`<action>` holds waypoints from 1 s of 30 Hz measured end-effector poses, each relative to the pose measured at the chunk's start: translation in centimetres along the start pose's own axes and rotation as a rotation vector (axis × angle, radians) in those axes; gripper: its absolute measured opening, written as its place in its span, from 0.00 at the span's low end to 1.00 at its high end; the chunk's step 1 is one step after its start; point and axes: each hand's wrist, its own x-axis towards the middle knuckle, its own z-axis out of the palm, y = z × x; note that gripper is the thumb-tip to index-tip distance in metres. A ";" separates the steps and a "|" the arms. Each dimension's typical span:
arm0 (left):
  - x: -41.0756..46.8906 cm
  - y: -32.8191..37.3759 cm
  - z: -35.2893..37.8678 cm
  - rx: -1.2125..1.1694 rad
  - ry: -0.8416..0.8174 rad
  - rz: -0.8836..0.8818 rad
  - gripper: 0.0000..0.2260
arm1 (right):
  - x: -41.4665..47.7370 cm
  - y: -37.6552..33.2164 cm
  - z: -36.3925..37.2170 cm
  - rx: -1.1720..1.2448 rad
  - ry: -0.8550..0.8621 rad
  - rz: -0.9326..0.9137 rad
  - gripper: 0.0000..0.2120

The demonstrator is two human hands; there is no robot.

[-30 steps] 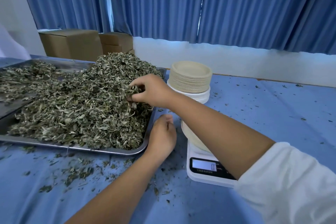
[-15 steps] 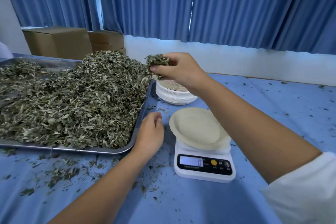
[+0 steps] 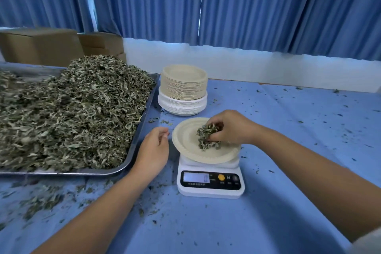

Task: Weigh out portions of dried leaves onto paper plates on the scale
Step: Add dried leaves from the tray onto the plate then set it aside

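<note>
Right hand [image 3: 231, 128] grasps a leaf clump [image 3: 207, 135] on the plate [image 3: 185, 140] atop the scale [image 3: 210, 181]; left hand [image 3: 152, 150] loosely curled, holding nothing.

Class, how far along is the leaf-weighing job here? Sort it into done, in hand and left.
Done: one paper plate sits on the scale. In hand: the right hand grips a clump of dried leaves over that plate, not yet let go. Left: no filled plate shows; the heap on the tray and the plate stack are large.

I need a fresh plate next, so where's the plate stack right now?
In the head view the plate stack stands behind the scale, just right of the leaf tray.
</note>
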 end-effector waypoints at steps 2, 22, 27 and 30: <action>0.0 0.0 0.0 -0.002 -0.002 -0.004 0.14 | -0.1 0.1 0.2 -0.020 -0.002 -0.020 0.12; -0.1 0.2 0.0 -0.037 0.007 0.000 0.13 | 0.5 -3.0 -3.2 0.260 0.031 -0.097 0.15; -0.2 0.5 -0.1 -0.045 0.004 0.011 0.13 | 1.1 -4.3 -2.5 0.299 0.039 -0.133 0.13; -0.3 0.5 -0.1 -0.042 -0.001 0.020 0.14 | 1.9 -5.0 -2.0 0.310 0.051 -0.152 0.12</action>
